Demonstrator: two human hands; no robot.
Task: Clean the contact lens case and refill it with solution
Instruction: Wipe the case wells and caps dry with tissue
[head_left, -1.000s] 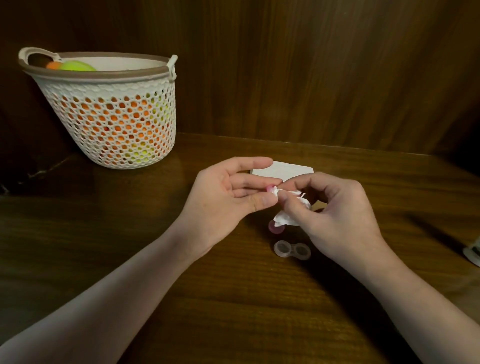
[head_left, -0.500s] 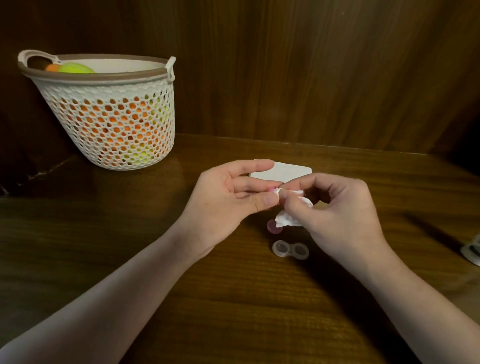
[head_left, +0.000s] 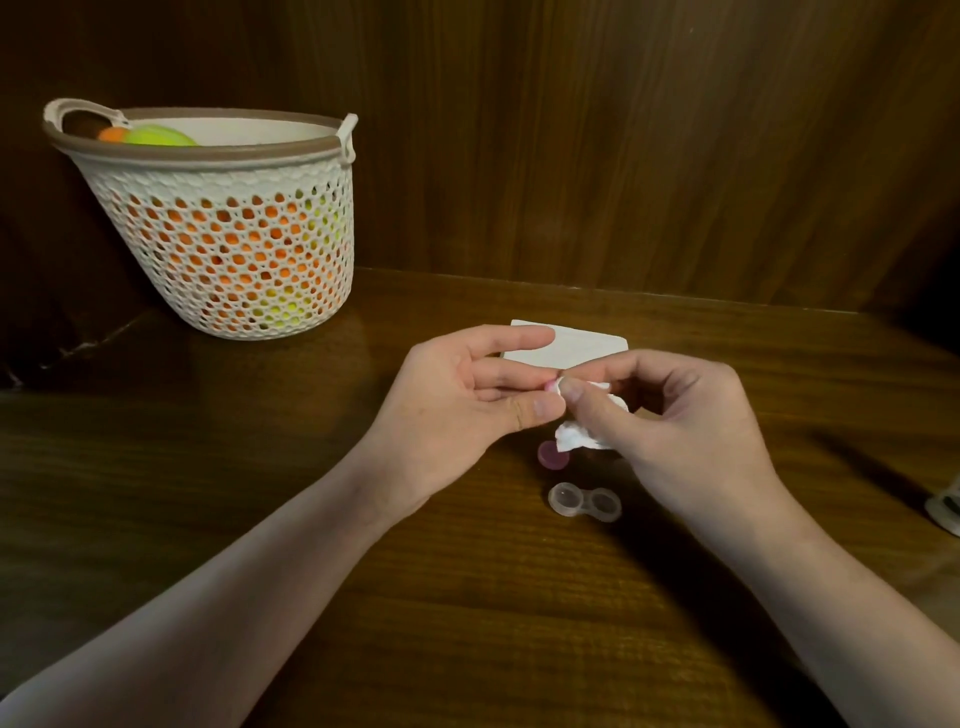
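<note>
My left hand (head_left: 467, 400) pinches what looks like a pink cap (head_left: 548, 385), mostly hidden; my right hand (head_left: 675, 421) grips the tissue (head_left: 576, 439) against it. The open case (head_left: 585, 501) lies on the tabletop (head_left: 260, 493) below. Rubbing too hard could flick the cap loose.

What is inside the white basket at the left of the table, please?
At the white basket rim, one orange ball and one yellow-green ball show. Orange and yellow-green colours show through the mesh holes, but the single items there cannot be made out.
</note>
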